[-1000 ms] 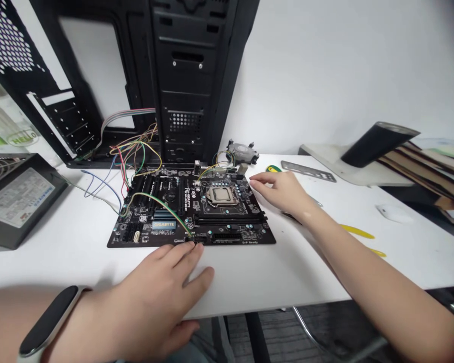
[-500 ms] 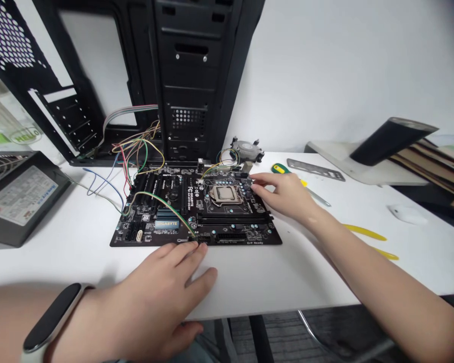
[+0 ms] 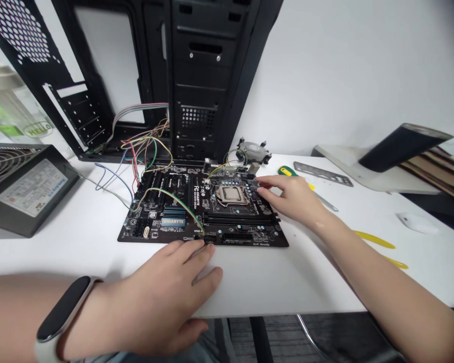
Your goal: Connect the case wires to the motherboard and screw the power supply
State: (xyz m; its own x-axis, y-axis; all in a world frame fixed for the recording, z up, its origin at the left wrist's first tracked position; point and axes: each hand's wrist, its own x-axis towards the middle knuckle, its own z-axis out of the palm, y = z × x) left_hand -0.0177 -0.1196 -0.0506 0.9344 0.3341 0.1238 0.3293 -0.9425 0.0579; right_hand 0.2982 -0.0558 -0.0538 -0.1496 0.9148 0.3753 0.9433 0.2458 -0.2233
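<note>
A black Gigabyte motherboard [image 3: 162,233] lies flat on the white table, with a silver processor [image 3: 233,195] seated in its socket. My left hand [image 3: 170,292] rests at the board's front edge, its fingertips by a header where a green-and-yellow cable [image 3: 181,204] ends. Its fingers are stretched and the thumb stands apart. At the board's right edge is my right hand [image 3: 293,197], thumb and index finger apart and touching the board near its rear ports; the other fingers are mostly hidden. Thin coloured wires [image 3: 151,146] run from the board's left side into the case.
An open black computer case [image 3: 212,75] stands behind the board. A power supply [image 3: 30,186] sits at left, near a clear bottle [image 3: 13,106]. A CPU cooler [image 3: 253,151], a screwdriver [image 3: 287,171], a metal port plate [image 3: 321,173], yellow-handled pliers [image 3: 374,239] and a mouse [image 3: 416,222] lie at right.
The view has shifted slightly, so everything appears a little further right. Both hands keep their places on the board; no grip has visibly changed.
</note>
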